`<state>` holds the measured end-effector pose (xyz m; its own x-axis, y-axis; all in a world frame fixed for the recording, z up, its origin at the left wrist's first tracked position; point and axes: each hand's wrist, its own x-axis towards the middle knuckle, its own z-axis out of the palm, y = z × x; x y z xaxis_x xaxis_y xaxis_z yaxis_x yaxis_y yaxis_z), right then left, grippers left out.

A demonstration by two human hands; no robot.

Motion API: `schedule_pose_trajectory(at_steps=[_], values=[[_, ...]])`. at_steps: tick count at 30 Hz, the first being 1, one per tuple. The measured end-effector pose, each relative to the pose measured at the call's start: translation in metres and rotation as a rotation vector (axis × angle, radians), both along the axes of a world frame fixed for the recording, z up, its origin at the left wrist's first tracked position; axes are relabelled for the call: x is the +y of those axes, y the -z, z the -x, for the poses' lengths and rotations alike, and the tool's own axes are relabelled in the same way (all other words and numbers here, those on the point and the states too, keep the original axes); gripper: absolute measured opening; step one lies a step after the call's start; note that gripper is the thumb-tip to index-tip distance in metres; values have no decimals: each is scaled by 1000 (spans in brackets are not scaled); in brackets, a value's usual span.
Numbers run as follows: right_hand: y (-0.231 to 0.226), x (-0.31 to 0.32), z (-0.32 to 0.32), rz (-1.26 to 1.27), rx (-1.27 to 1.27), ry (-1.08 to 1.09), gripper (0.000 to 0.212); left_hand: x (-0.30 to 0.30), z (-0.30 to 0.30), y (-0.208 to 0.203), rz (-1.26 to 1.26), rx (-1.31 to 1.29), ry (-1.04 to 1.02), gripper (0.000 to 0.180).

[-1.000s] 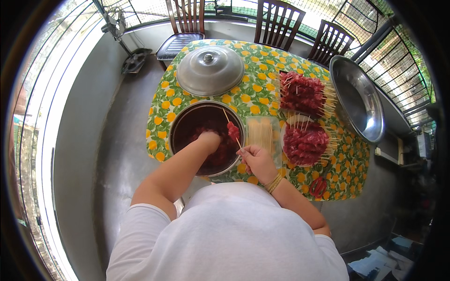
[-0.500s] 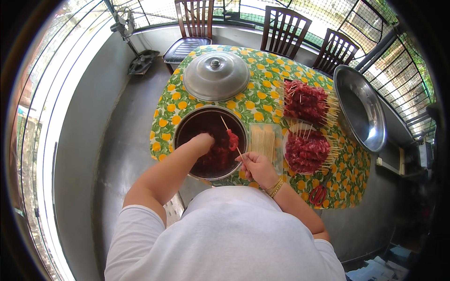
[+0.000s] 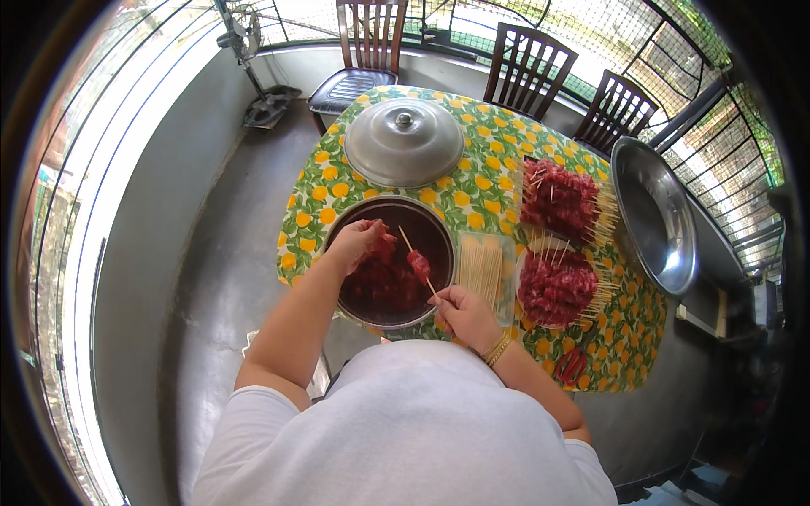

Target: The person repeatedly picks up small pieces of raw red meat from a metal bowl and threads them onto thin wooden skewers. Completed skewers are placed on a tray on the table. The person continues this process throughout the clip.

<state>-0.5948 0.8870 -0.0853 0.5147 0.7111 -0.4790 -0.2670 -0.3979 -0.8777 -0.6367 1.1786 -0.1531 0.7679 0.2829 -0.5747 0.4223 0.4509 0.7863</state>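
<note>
Over the left part of a round metal pot point(image 3: 450, 253), my left hand point(image 3: 357, 244) pinches a piece of raw red meat point(image 3: 384, 246). Dark red liquid and more meat point(image 3: 384, 285) lie in the pot below. My right hand point(image 3: 467, 314), at the pot's right rim, grips the lower end of a bamboo skewer point(image 3: 433, 289). A lump of meat point(image 3: 418, 265) is threaded on that skewer, whose bare tip points up and away over the pot. Beside the pot, a clear plastic container point(image 3: 506, 295) holds many loose bamboo skewers point(image 3: 479, 268).
Two piles of loaded meat skewers, a far one point(image 3: 558, 198) and a near one on a plate point(image 3: 557, 287), lie to the right. Red-handled scissors point(image 3: 571, 367) rest near the table edge. A domed lid point(image 3: 403, 143) sits behind the pot; a large metal basin point(image 3: 654, 215) leans at far right.
My left hand has risen out of the pot's contents and now has a piece of meat in its fingers. My right hand still holds the skewer at the rim. The view has shifted slightly.
</note>
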Motion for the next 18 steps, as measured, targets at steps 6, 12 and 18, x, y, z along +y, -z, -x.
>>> schedule_pose_trajectory(at_steps=[6,12,18], values=[[-2,2,4,48,-339,-120,16,-13,3,1,406,-128,-185,26],[-4,3,4,-9,-603,-110,15,-21,3,6,405,-247,-231,22],[-7,2,7,-33,-670,-110,14,-26,-2,-1,521,-187,-323,20]])
